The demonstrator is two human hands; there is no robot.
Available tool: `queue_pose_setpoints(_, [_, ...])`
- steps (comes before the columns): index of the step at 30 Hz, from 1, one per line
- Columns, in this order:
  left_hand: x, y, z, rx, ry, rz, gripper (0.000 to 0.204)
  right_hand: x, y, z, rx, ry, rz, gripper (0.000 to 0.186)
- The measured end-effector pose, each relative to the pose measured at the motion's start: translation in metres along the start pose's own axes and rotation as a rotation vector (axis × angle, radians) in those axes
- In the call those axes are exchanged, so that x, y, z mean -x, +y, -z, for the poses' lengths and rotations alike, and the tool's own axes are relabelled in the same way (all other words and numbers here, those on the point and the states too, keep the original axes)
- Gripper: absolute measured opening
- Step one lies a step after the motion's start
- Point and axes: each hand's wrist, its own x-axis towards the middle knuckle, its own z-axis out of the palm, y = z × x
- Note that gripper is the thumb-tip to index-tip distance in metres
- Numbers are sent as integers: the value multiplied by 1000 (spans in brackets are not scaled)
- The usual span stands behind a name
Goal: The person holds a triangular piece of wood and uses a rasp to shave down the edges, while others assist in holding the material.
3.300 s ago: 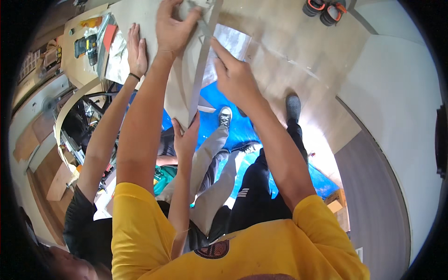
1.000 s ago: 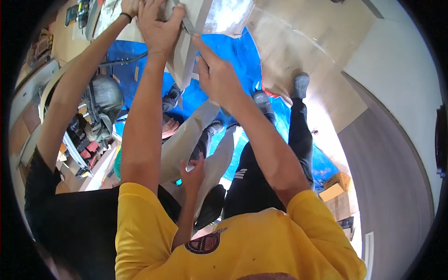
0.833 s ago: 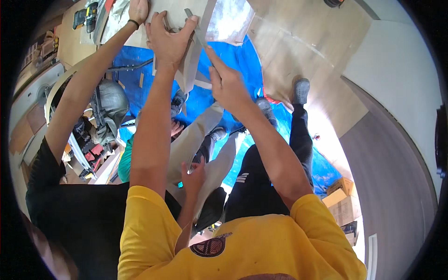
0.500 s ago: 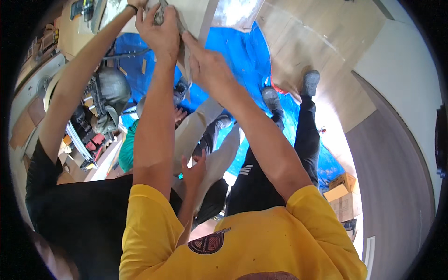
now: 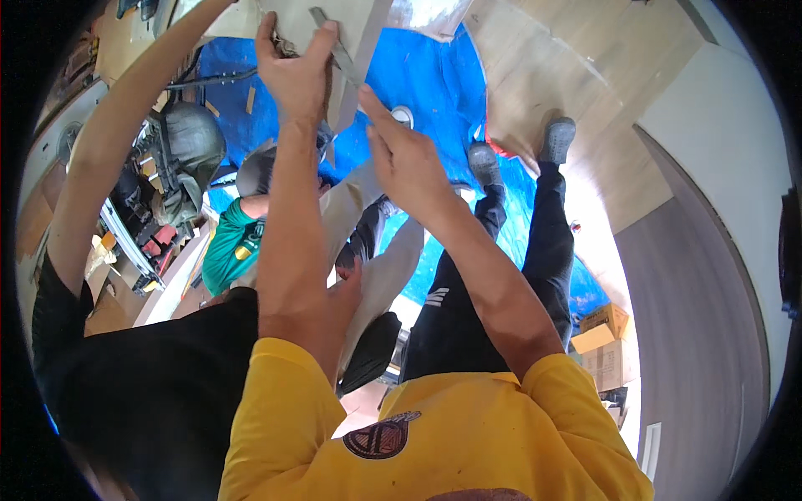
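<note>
Hands apart: your right hand (image 5: 409, 163) grips a flat metal tool (image 5: 342, 60) angled over the pale board (image 5: 361, 23), your left hand (image 5: 294, 82) spread there, thumb by the tool.

The upper edge cuts off the pale, flat board (image 5: 363, 29), and the left hand's fingers (image 5: 266, 42) hide part of its face; the small, brownish curled bits (image 5: 286, 48) between them are too small to identify. The near end of the narrow, grey metal strip (image 5: 341, 55) is hidden in the right hand's fingers (image 5: 380, 108). At upper left, a co-worker's bare forearm (image 5: 117, 117) runs out of view, its hand cut off. The left forearm (image 5: 292, 234) partly covers a person in a green shirt (image 5: 227, 248). Print on the brown cardboard box (image 5: 603, 365) is too small to read.
</note>
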Motion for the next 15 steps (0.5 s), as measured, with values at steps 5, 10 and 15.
queue_pose_setpoints(5, [3, -1, -5, 225, 16, 131, 70, -9, -3, -5, -18, 0, -11, 55])
queue_pose_setpoints(10, [-9, -6, -1, 234, 63, 113, 93, -28, -13, -14, -17, -33, -46, 49])
queue_pose_setpoints(15, [12, -13, 11, 95, -49, 52, 101, 18, -6, -7, -33, -20, -84, 54])
